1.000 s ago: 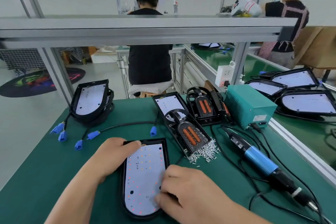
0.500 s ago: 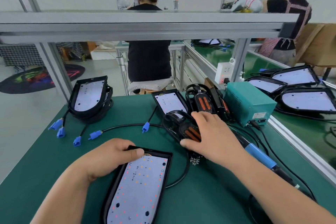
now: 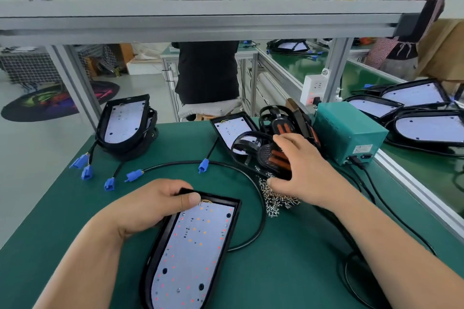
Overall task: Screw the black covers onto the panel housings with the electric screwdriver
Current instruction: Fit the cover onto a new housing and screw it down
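The left hand (image 3: 155, 204) pinches the flat far end of the long, white-faced panel housing (image 3: 193, 256). The right hand (image 3: 303, 170) curls its fingers round a ribbed black cover (image 3: 270, 158).

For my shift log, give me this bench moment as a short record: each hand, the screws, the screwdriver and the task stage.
left hand: grips the top end of the panel housing, thumb on its board
right hand: grips a black cover, fingers across it, thumb at its near edge
screws: loose pile on the green mat, beside the right thumb
electric screwdriver: not visible
stage: black cover not yet on the panel housing
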